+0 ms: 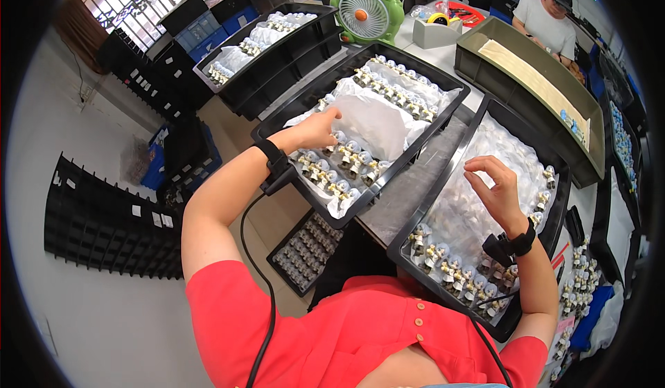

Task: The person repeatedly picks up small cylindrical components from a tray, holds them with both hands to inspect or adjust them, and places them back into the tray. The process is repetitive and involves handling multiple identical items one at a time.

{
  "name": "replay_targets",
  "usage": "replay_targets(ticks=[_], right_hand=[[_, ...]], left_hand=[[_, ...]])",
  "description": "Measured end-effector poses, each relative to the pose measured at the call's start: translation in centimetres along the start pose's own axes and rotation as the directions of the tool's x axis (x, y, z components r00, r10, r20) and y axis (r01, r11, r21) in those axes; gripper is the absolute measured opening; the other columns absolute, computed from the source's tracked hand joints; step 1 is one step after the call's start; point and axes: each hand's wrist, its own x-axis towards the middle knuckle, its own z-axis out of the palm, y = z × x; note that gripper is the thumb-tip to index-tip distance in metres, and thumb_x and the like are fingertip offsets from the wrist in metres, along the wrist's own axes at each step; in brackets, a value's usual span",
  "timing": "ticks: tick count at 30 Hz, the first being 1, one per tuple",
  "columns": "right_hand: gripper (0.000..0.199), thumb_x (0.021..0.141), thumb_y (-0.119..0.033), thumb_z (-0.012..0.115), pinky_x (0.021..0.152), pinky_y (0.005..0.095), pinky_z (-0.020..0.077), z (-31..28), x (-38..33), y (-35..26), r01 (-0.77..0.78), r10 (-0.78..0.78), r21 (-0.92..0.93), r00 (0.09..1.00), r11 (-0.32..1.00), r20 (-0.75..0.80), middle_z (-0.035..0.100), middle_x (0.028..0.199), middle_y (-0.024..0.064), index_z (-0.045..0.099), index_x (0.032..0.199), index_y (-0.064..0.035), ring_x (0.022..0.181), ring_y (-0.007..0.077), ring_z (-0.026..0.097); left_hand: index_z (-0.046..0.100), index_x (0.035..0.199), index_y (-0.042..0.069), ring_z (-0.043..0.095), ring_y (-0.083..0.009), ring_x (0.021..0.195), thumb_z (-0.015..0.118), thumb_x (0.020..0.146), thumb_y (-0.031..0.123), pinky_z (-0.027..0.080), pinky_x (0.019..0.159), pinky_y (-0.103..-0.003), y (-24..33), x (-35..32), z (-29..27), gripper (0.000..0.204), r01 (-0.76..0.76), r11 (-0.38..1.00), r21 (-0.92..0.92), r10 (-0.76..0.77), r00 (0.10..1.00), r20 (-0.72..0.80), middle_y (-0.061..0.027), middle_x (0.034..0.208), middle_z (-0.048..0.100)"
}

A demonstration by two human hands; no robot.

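My left hand [318, 128] is over the middle black tray [370, 204], beside a white sheet of soft wrapping [374, 121] and rows of small figurines [353, 156] with clear domed heads and gold-white bodies. Its fingers are curled, and what they hold, if anything, is hidden. Above the right black tray [409, 239] hovers my right hand [500, 188], thumb and index bent toward each other with a small gap and nothing visible between them. Crumpled translucent wrapping [457, 201] covers most of that tray, with more figurines [454, 274] along its near side.
Another black tray [277, 59] of figurines stands far left, near a green fan [364, 13]. An olive bin [530, 76] lies far right, and a person [547, 24] sits behind it. A lower tray [305, 249] sits beneath the table edge. Cables hang from both wrist straps.
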Motion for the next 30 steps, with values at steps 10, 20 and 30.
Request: replay_targets(ticks=[10, 20, 30], right_hand=[[0.01, 0.077, 0.0, 0.068, 0.076, 0.0305, 0.0501, 0.0, 0.0, 0.2, -0.01, 0.011, -0.02, 1.0, 1.0, 0.03, 0.066, 0.09, 0.0092, 0.065, 0.087, -0.0019, 0.085, 0.0233, 0.064], [0.009, 0.078, 0.0, 0.067, 0.073, 0.0302, 0.0503, 0.0, -0.1, 1.0, -0.024, 0.028, -0.057, 0.997, 0.998, 0.077, 0.066, 0.086, 0.0074, 0.065, 0.087, -0.002, 0.082, 0.0217, 0.064], [0.008, 0.078, -0.002, 0.067, 0.071, 0.0306, 0.0498, -0.2, -0.1, 2.2, -0.058, 0.066, -0.07, 0.991, 0.996, 0.118, 0.065, 0.086, 0.008, 0.064, 0.086, -0.0012, 0.08, 0.0221, 0.064]], left_hand=[[0.062, 0.104, 0.005, 0.065, -0.0356, 0.08, 0.068, 0.075, 0.008, 0.052, 0.073, -0.042, -1.3, 0.8, -1.3, 0.03, 0.094, 0.995, -0.016, -0.094, 0.92, -0.381, -0.0151, 0.084, 0.064], [0.063, 0.091, 0.002, 0.062, -0.0354, 0.087, 0.065, 0.077, 0.009, 0.05, 0.076, -0.041, -1.0, 3.3, -1.5, 0.016, -0.202, 0.945, 0.259, 0.325, 0.688, -0.649, -0.0191, 0.09, 0.064], [0.057, 0.083, 0.001, 0.062, -0.0359, 0.078, 0.069, 0.077, 0.015, 0.049, 0.072, -0.044, 2.7, -3.5, -1.3, 0.02, -0.137, 0.989, 0.055, 0.145, 0.824, -0.548, -0.0208, 0.081, 0.063]])
